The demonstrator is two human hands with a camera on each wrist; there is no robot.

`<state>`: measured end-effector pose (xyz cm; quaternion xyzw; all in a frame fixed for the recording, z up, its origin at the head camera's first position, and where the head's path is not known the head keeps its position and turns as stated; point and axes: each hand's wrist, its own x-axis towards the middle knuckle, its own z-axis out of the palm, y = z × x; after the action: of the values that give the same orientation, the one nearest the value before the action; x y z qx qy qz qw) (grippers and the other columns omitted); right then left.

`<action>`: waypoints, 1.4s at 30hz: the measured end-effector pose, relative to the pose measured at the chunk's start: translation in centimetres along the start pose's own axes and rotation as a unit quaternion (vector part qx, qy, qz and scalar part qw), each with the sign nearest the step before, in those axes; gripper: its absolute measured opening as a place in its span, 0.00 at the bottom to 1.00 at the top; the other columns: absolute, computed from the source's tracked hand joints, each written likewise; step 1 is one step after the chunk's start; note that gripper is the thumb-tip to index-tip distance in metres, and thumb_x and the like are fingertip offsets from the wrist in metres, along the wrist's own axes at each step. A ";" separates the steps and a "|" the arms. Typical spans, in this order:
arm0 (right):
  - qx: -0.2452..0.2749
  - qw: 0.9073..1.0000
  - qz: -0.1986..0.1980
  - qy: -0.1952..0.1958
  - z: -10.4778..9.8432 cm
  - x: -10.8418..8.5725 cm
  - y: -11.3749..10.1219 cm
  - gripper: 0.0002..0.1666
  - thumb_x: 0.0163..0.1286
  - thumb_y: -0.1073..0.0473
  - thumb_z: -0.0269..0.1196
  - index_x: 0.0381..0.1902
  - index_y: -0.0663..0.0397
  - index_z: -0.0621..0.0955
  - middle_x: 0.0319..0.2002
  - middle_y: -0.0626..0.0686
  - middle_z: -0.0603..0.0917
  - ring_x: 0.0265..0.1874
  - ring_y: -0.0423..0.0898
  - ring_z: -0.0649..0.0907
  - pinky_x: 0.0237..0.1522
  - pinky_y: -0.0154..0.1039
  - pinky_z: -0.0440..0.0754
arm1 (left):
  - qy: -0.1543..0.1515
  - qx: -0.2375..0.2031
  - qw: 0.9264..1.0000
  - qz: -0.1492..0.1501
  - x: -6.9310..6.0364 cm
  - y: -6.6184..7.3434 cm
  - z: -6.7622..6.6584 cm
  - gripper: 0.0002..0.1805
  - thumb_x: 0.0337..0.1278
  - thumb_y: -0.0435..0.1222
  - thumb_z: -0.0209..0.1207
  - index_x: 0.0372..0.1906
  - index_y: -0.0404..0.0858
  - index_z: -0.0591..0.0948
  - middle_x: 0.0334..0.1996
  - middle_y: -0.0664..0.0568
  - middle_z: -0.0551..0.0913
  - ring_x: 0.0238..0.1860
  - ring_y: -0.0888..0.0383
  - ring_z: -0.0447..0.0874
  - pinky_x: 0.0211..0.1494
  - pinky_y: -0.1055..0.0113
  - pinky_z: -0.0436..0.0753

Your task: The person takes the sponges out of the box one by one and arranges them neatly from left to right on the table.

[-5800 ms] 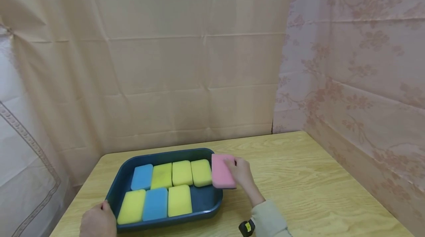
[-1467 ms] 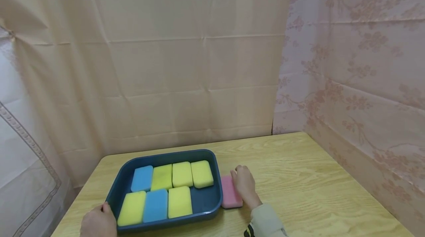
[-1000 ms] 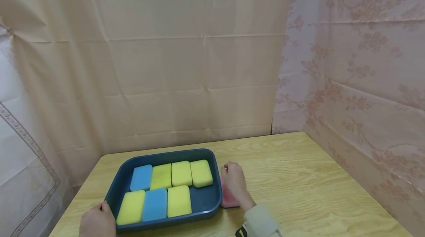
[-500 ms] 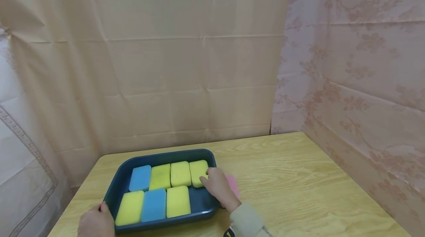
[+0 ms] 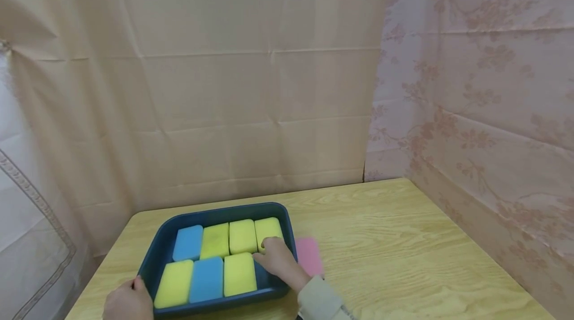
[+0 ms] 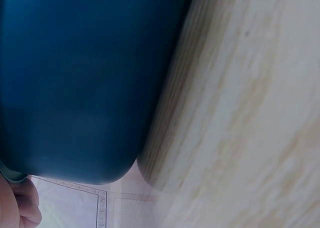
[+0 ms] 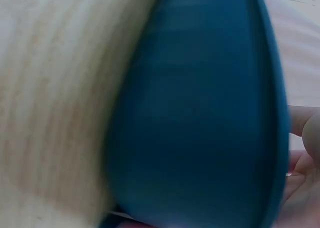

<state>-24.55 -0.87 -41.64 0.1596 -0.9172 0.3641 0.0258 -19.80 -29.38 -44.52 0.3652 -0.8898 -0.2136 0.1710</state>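
Note:
A dark blue tray (image 5: 224,303) holds two rows of sponges. Its back row has a blue sponge (image 5: 188,242), then yellow ones ending at a yellow sponge (image 5: 267,229) on the right. In front lie a yellow sponge (image 5: 174,285), a blue sponge (image 5: 206,280) and another yellow sponge (image 5: 239,275). My left hand (image 5: 128,301) grips the tray's left rim. Over the tray's right side, my right hand (image 5: 278,260) has its fingers near the rightmost yellow sponges, partly covering the back one. In the right wrist view its thumb and fingers (image 7: 300,118) look spread beyond the rim.
A pink sponge (image 5: 309,256) lies on the wooden table (image 5: 385,250), against the tray's right side and partly behind my right arm. A beige curtain (image 5: 251,85) hangs along the table's back, and a floral curtain (image 5: 484,110) hangs on the right.
My right hand has put the pink sponge down on the table right of the tray and let it go. It has then moved left over the tray. My left hand has stayed on the rim.

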 end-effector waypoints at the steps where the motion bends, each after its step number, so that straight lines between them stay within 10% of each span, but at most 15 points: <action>1: -0.004 1.000 0.003 -0.007 0.2 -0.1 0.0 0.27 0.56 0.60 0.62 0.08 0.51 0.58 0.09 0.42 0.53 0.09 0.35 0.56 0.11 0.27 0.53 | -0.002 0.002 1.000 -0.002 0.0 0.0 0.0 0.18 0.62 0.37 0.44 0.35 0.23 0.77 0.30 0.30 0.78 0.30 0.37 0.76 0.27 0.51 0.72; 10: -0.013 0.998 0.016 -0.059 1.3 -0.2 0.1 0.18 0.56 0.58 0.64 0.41 0.67 0.79 0.34 0.55 0.80 0.22 0.42 0.73 0.21 0.33 0.72 | 0.007 -0.011 1.000 0.005 -0.3 0.1 -0.3 0.18 0.61 0.36 0.45 0.34 0.23 0.78 0.29 0.30 0.78 0.29 0.36 0.76 0.27 0.51 0.72; 18: -0.030 0.996 -0.009 -0.082 1.8 -0.6 0.0 0.18 0.55 0.58 0.65 0.43 0.60 0.80 0.43 0.55 0.81 0.48 0.52 0.76 0.42 0.44 0.77 | 0.017 -0.017 1.000 -0.006 -0.4 0.1 -0.1 0.17 0.61 0.36 0.45 0.38 0.24 0.77 0.34 0.30 0.78 0.33 0.37 0.76 0.31 0.50 0.72; 42: -0.109 0.989 -0.044 -0.090 3.0 -0.2 0.2 0.18 0.56 0.53 0.64 0.42 0.56 0.81 0.39 0.48 0.82 0.43 0.46 0.77 0.41 0.37 0.75 | 0.009 -0.010 0.999 -0.032 -0.3 0.3 0.3 0.18 0.63 0.37 0.44 0.41 0.24 0.76 0.38 0.31 0.78 0.36 0.38 0.76 0.36 0.50 0.73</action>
<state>-24.26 -2.72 -44.00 0.2279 -0.9423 0.2442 -0.0240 -19.87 -28.86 -44.63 0.3933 -0.8740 -0.2246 0.1759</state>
